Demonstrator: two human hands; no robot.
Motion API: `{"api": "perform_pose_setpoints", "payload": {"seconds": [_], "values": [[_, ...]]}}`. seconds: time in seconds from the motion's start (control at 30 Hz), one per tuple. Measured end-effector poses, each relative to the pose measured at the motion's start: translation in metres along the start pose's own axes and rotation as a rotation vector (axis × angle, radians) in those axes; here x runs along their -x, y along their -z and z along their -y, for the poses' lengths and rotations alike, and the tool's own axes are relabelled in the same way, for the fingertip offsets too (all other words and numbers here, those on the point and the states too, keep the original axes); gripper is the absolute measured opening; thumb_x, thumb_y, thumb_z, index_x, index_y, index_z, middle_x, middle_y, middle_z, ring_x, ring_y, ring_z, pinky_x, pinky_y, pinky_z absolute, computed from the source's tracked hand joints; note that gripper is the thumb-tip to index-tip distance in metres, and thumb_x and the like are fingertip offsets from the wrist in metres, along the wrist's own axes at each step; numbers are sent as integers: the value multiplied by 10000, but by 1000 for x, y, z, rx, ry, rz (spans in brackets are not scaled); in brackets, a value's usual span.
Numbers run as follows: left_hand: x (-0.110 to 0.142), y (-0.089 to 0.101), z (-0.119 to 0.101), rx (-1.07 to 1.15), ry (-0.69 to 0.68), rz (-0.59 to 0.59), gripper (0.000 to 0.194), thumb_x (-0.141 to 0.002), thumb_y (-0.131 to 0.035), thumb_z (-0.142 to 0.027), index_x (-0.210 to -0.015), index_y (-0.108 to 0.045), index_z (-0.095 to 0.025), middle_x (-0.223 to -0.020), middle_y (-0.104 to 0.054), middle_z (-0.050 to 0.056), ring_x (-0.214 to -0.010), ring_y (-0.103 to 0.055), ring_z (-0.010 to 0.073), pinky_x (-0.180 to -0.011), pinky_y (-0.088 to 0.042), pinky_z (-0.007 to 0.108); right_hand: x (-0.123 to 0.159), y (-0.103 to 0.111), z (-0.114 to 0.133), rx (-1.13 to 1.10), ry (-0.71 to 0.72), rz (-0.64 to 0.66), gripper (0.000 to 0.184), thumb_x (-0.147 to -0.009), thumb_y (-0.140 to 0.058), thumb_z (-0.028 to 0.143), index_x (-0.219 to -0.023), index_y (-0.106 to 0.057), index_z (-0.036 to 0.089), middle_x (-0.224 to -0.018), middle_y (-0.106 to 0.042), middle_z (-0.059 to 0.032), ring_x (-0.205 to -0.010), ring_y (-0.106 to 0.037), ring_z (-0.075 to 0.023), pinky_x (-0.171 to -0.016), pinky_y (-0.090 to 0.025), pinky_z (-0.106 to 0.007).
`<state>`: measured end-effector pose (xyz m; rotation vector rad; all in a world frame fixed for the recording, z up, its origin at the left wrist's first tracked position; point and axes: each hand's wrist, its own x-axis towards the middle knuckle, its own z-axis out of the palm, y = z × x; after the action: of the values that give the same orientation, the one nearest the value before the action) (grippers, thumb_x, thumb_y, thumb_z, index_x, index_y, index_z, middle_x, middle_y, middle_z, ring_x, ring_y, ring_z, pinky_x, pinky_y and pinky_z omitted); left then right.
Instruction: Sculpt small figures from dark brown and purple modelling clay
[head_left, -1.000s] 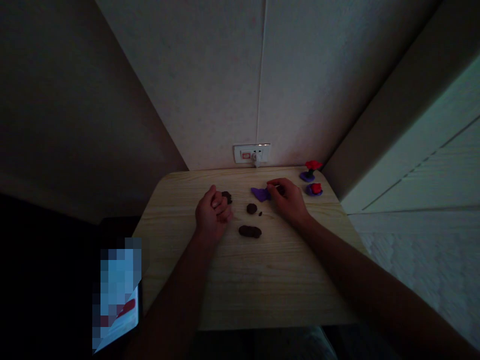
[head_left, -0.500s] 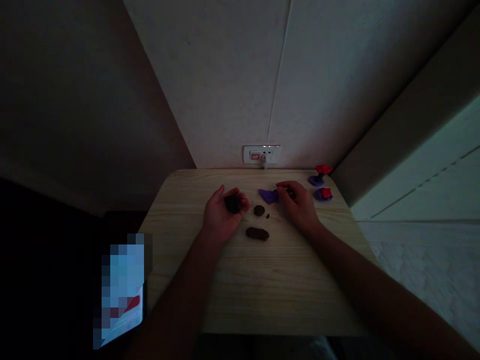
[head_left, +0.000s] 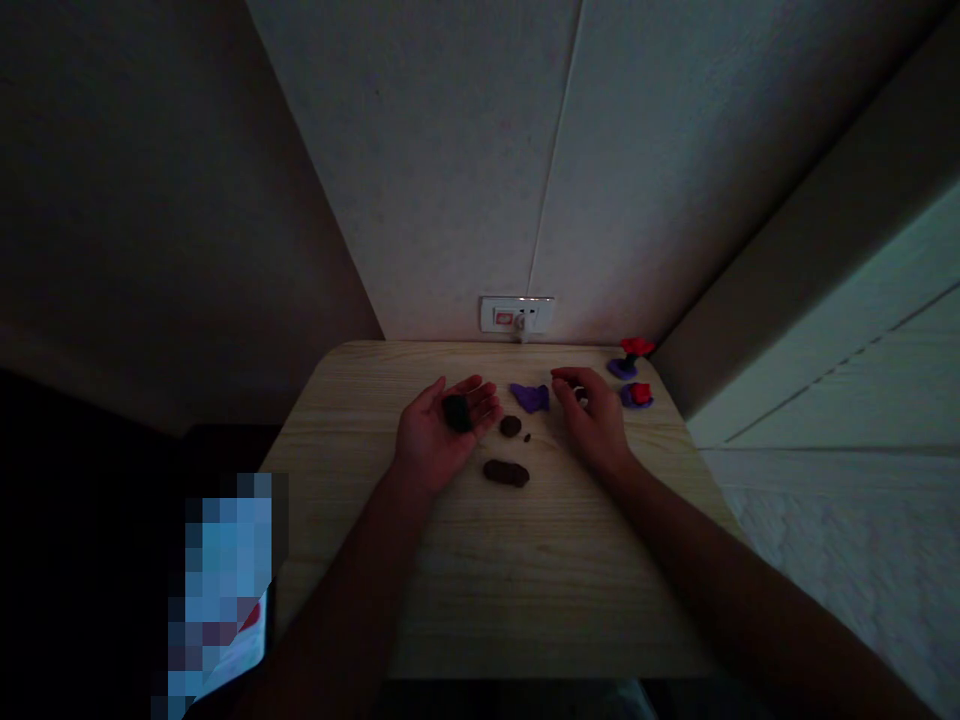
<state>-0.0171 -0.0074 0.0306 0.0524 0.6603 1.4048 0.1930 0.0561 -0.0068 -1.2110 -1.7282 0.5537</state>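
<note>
My left hand (head_left: 442, 430) is palm up with its fingers loosely spread, and a dark lump of modelling clay (head_left: 457, 413) rests in it. To the right, my right hand (head_left: 594, 418) is held low over the table with fingers curled and thumb near the index fingertip. A dark bit shows at its fingers; whether it is held or lies behind them I cannot tell. Just left of those fingertips lies a flat purple clay piece (head_left: 530, 397). Between the hands are a round brown clay piece (head_left: 511, 426), a tiny brown crumb (head_left: 527, 437) and a brown clay roll (head_left: 506, 473).
Two red and purple clay figures, a standing one (head_left: 634, 350) and a lower one (head_left: 639, 394), are at the back right of the wooden table (head_left: 525, 580). A wall socket (head_left: 517, 314) with a plug is behind it. A lit screen (head_left: 232, 570) is at the lower left.
The view has shifted slightly. My right fingertips have come away from the purple clay piece, so a gap shows between them. My left fingers have opened out more around the dark lump.
</note>
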Motion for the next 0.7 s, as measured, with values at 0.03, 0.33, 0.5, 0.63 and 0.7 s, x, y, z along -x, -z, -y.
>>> {"api": "perform_pose_setpoints", "payload": {"seconds": [0.03,0.33,0.5,0.63,0.7], "values": [[0,0,0,-1,2,-14,304,-941,-456,-262,-921,-693,-73,-832,-717,170,-753,-710,233,-682,-598,352,-1,0,-3,20,6,-8,290,-939,-553,374,-1059,-715,165,-998,-724,-110,-842,-649,-234,-741,-511,-378],[3,4,-4,-106,30,118,217,-837,-489,-161,-624,-531,-153,-536,-393,-25,-395,-386,87,-368,-299,210,-7,-11,-13,381,21,121,342,-857,-689,464,-1018,-788,179,-1040,-708,-155,-1024,-610,-343,-943,-458,-538],[3,3,-4,-180,-10,48,481,-907,-497,-256,-472,-299,-200,-428,-251,-59,-303,-241,68,-324,-164,218,-8,-10,-16,276,50,91,303,-881,-662,424,-1031,-762,181,-1042,-709,-140,-994,-632,-304,-923,-488,-491],[2,1,-3,-217,-69,-10,568,-968,-502,-305,-458,-277,-196,-397,-234,-67,-282,-216,56,-325,-136,216,-7,-10,-18,282,52,92,350,-895,-644,433,-1081,-749,155,-1067,-704,-163,-1002,-633,-309,-932,-488,-496],[1,1,-1,-248,-124,-8,538,-974,-521,-355,-481,-387,-183,-396,-251,-75,-285,-206,52,-325,-140,205,-8,-11,-17,324,55,101,322,-865,-680,435,-1028,-764,170,-1043,-703,-156,-1008,-625,-315,-936,-480,-505]]}}
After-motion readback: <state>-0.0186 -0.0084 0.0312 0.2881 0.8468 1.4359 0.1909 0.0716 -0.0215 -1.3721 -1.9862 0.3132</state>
